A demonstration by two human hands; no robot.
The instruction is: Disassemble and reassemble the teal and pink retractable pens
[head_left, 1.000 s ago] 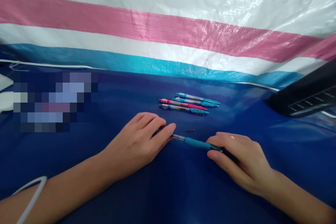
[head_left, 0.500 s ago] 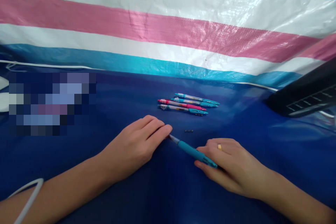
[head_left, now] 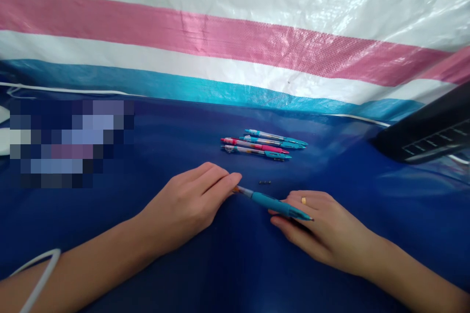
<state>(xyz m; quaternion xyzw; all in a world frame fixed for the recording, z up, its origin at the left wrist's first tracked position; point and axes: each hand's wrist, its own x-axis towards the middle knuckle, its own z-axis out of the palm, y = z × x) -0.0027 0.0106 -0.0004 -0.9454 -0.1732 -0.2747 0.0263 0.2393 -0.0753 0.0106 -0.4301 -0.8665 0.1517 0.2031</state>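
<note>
A teal pen (head_left: 273,204) lies almost level just above the dark blue sheet (head_left: 235,264), held at both ends. My left hand (head_left: 191,203) pinches its left end with fingers pressed together. My right hand (head_left: 319,227), with a ring on one finger, grips the teal barrel near the tip, which pokes out to the right. A tiny dark part (head_left: 265,182) lies on the sheet just behind the pen. Further back, several teal and pink pens (head_left: 262,143) lie side by side.
A striped pink, white and teal tarp (head_left: 235,44) rises behind the sheet. A black slanted object (head_left: 429,132) stands at the right edge. A white cable (head_left: 40,274) loops at the lower left. A blurred patch (head_left: 69,144) sits at the left.
The pen first tilted down to the right as my right hand slid left along it, then came back nearly level with its tip showing past my fingers. My left hand stayed put.
</note>
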